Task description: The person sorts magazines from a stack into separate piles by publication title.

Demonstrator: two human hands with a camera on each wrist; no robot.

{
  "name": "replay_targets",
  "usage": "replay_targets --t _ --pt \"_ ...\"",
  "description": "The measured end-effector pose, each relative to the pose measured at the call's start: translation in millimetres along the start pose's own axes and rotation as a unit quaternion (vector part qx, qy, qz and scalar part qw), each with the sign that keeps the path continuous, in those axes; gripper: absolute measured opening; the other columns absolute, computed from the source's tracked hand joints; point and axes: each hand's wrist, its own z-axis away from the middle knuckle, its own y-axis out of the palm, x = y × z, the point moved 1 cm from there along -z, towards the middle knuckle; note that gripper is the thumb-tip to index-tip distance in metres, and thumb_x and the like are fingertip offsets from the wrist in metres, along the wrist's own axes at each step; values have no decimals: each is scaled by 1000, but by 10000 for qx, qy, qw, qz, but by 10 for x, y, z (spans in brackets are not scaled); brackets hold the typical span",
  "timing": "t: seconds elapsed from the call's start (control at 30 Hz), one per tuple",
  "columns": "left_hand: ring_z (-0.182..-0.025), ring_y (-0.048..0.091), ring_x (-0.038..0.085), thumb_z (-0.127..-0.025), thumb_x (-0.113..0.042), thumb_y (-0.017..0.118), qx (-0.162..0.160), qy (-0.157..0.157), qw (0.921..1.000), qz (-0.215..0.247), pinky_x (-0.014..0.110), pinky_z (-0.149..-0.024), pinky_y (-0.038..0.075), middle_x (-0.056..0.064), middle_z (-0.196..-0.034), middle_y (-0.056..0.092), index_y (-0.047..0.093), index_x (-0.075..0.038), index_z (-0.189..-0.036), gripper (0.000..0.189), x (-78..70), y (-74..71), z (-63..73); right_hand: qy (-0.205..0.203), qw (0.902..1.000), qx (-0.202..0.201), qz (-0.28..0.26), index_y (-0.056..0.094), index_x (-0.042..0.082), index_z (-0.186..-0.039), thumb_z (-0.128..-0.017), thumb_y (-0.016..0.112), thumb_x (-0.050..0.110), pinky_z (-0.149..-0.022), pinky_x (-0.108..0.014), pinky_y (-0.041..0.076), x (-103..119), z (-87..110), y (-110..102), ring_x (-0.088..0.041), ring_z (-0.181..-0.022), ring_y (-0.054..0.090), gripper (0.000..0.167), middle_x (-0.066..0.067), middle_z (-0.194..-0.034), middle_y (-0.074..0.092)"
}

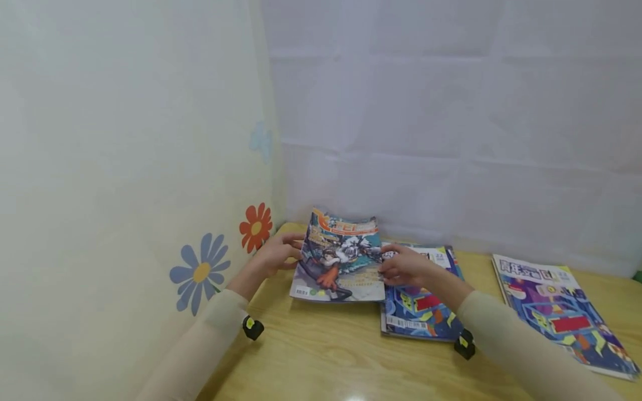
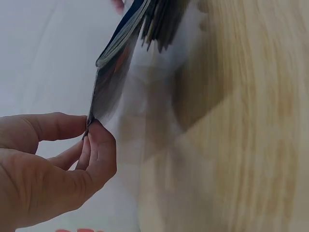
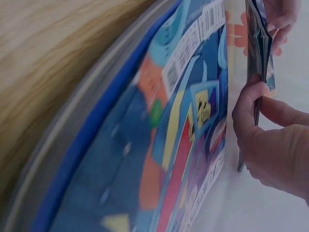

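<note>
A magazine (image 1: 341, 262) with an orange-lettered cover is held up off the table, its cover toward the head camera. My left hand (image 1: 275, 255) pinches its left edge between thumb and fingers, plainly seen in the left wrist view. On its right edge my right hand (image 1: 408, 266) grips with thumb and fingers. Behind and under the right hand lies a stack of magazines (image 1: 421, 312) with a blue and purple cover, partly hidden by the hand and the raised magazine. Loose pages (image 2: 157, 24) fan downward beneath the held magazine in the left wrist view.
Another blue and purple magazine (image 1: 569, 317) lies at the right of the wooden table (image 1: 321, 356). A white cloth (image 1: 451, 111) hangs along the back. The left wall (image 1: 125, 139) carries a blue flower (image 1: 202, 273) and a red flower (image 1: 256, 227).
</note>
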Motion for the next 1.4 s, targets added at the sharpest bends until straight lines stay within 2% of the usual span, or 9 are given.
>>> replay_targets --t 0.17,0.27,0.4,0.57,0.77,0.93,1.17,1.27,1.4 --pt "-112 58 30 -88 10 59 -253 -249 9994 -16 44 -91 54 23 -136 53 50 -5 -149 64 58 -144 -15 -20 10000 47 -75 36 3 -148 -89 61 -11 -67 -32 58 16 -114 163 -19 -67 58 66 -17 -92 61" --pt "-117 56 33 -87 12 58 -349 -408 9985 94 47 -95 52 24 -140 51 49 -4 -149 65 113 -224 -15 9 10000 91 -21 35 2 -149 -88 61 -13 -73 -37 60 18 -149 257 -21 -71 61 68 -18 -94 61" --pt "-118 55 34 -86 14 57 -364 -491 9980 135 49 -99 51 26 -140 50 49 -3 -149 66 201 -304 -23 -11 9999 68 85 36 1 -148 -87 61 -14 -78 -40 60 11 -183 362 -24 -73 64 68 -19 -92 63" --pt "-118 57 35 -86 14 57 -341 -562 9978 13 45 -95 54 26 -141 51 48 -3 -150 67 233 -324 -72 -3 9999 -47 139 37 1 -146 -86 61 -16 -74 -38 61 -18 -255 398 -26 -72 65 67 -21 -92 62" --pt "-117 60 36 -85 13 60 -384 -625 9966 -366 46 -95 54 27 -140 54 49 -1 -148 66 265 -331 -120 -63 9997 -82 203 38 -1 -139 -82 60 -21 -67 -35 62 -90 -329 424 -24 -64 63 65 -21 -88 58" --pt "-113 61 35 -84 13 61 -422 -755 9951 -488 45 -95 54 26 -136 57 51 -2 -147 65 315 -310 -134 -48 9991 -115 402 39 -4 -137 -82 61 -22 -67 -36 62 -136 -336 445 -25 -64 64 62 -22 -88 58" --pt "-103 64 29 -86 10 63 -423 -636 9907 -1124 38 -84 58 25 -131 60 51 2 -145 61 329 -282 -146 -2 9963 -229 830 42 -10 -138 -85 64 -19 -68 -36 62 -138 -326 436 -24 -64 66 58 -26 -98 60" --pt "-102 63 28 -89 6 63 -337 -689 9860 -1478 36 -82 57 25 -131 60 50 5 -144 57 313 -298 -158 -55 9963 -130 851 43 -14 -139 -87 63 -18 -70 -36 62 -122 -314 412 -25 -66 68 56 -28 -104 60" --pt "-102 61 28 -94 0 62 -162 -884 9826 -1623 36 -82 57 25 -132 58 49 8 -145 53 312 -329 -178 -69 9972 137 731 43 -18 -139 -88 60 -16 -74 -37 61 -121 -282 387 -29 -71 71 53 -30 -104 63"
